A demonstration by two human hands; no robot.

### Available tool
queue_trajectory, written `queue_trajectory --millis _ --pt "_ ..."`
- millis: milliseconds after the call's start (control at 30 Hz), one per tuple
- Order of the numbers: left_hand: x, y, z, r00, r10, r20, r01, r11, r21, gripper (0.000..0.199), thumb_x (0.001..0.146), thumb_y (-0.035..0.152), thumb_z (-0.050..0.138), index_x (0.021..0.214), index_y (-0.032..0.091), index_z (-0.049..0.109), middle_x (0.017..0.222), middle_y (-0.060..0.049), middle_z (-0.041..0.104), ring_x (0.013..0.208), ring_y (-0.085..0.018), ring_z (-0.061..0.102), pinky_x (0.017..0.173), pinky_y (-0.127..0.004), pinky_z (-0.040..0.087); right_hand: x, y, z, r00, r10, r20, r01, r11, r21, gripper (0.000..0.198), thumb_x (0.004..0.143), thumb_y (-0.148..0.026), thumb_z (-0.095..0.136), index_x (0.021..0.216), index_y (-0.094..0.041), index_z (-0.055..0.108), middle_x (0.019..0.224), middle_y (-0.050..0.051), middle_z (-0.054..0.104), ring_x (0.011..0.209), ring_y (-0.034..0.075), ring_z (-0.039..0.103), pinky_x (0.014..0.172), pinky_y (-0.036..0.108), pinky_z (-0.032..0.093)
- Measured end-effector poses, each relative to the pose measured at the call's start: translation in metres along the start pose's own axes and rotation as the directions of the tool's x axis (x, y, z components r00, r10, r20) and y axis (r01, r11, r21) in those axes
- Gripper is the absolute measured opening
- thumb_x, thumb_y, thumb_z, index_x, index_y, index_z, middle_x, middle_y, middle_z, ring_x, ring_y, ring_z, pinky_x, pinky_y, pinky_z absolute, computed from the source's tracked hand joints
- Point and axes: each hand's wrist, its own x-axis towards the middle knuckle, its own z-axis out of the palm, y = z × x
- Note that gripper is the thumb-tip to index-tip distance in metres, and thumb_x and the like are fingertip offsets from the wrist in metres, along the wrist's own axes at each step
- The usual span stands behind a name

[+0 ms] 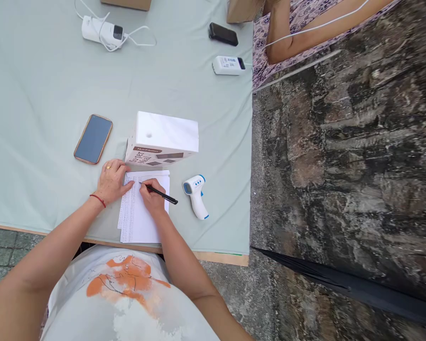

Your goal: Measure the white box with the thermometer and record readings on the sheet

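Observation:
My right hand grips a black pen, its tip resting on the upper part of a white sheet of paper with printed columns on its left side. My left hand lies flat with fingers spread, pressing the sheet's upper left corner; it wears a ring and a red wrist cord. The paper lies near the front edge of a table covered by a pale green cloth. A white box stands just behind the paper.
A white and blue infrared thermometer lies right of the paper. A smartphone rests to the left. At the back lie a white power bank with cable, a black phone and a white device. Another person's arm appears top right.

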Motion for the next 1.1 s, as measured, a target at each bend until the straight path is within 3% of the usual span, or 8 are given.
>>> queue_trajectory --millis 1100 --pt "0.0006 -0.0007 -0.0023 1.000 -0.012 0.017 0.012 0.999 -0.031 0.024 0.081 0.034 0.066 0.101 0.022 0.061 0.115 -0.012 0.062 0.118 -0.033 0.054 0.107 -0.055 0.040 0.0012 0.0017 0.0000 0.998 0.001 -0.060 0.000 1.000 0.006 0.015 0.073 -0.039 0.051 0.069 -0.025 0.055 0.064 -0.003 0.057 0.062 0.015 0.049 0.062 0.030 0.043"
